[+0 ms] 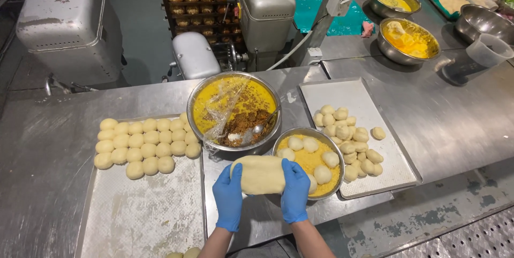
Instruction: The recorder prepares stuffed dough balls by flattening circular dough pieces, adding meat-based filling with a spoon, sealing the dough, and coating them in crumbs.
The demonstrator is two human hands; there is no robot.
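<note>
Two blue-gloved hands hold one flattened piece of pale dough between them at 6 o'clock in the head view, above the steel table. The left hand grips the dough's left edge, fingers curled closed behind it and thumb on top; the right hand clasps the right edge in the same closed manner. At 12 o'clock from the dough sits a large steel bowl holding yellow mixture, brown filling, crumpled clear film and a spoon. At 2 o'clock, just beside the right hand, a smaller bowl holds yellow crumbs with several dough balls resting on them. At 3 o'clock a flat tray carries a cluster of shaped dough pieces. At 9 o'clock a second tray bears rows of round dough balls along its far end. Further off, at 1 o'clock, two more bowls with yellow contents stand near a clear measuring jug.
</note>
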